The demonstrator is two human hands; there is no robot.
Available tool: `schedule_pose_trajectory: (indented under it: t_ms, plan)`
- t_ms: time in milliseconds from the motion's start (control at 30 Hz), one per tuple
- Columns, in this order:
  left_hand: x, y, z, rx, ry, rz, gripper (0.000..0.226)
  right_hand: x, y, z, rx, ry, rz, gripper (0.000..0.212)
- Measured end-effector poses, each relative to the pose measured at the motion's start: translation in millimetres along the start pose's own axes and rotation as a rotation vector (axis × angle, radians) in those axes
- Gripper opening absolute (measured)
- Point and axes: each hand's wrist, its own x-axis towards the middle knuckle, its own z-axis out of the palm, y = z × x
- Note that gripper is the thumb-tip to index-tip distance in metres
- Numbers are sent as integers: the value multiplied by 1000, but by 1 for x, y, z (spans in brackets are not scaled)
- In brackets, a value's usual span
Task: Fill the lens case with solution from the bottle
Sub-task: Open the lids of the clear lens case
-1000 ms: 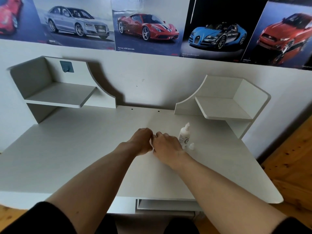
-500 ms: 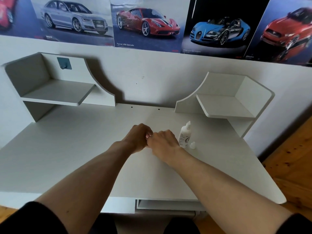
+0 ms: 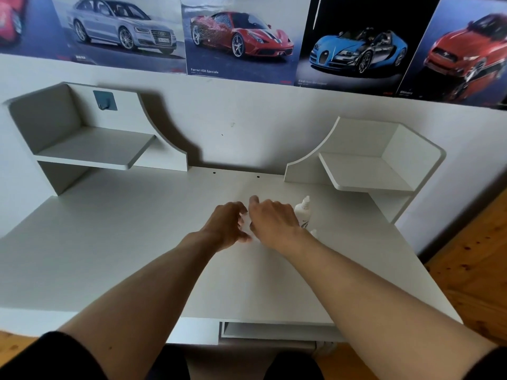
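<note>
Evidently the bottle stands upright just beside the right hand, the nearer; the left hand curls on the case, right's grip indeterminable.

Both arms are stretched forward, bare up to the elbows, and they draw close together at the hands, like a narrow V. The left hand has its fingers and thumb curled round a small white thing, which is blurred. The right hand lies palm down just beside it, forefinger lifted. Its other fingertips are hidden.
</note>
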Motion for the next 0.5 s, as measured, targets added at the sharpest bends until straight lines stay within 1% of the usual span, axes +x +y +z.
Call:
schedule_pose_trajectory:
  t_ms: [67, 167, 233, 367, 433, 500]
  plan:
    - [-2, 0, 2, 1, -12, -1, 62, 4, 2, -2, 71, -6, 90, 32]
    - [-2, 0, 3, -3, -9, 5, 69, 8, 3, 0, 131, 9, 157, 36]
    - [-3, -1, 4, -18, -2, 12, 71, 9, 5, 1, 159, 14, 189, 29]
    - [-3, -4, 7, -38, 30, 26, 66, 4, 9, 6, 184, -43, 188, 14]
    - [-3, -5, 8, -44, 54, 35, 66, 0, 10, 7, 210, -62, 180, 14]
    - [-2, -5, 10, -59, 72, 36, 64, -3, 11, 7, 232, -90, 162, 18]
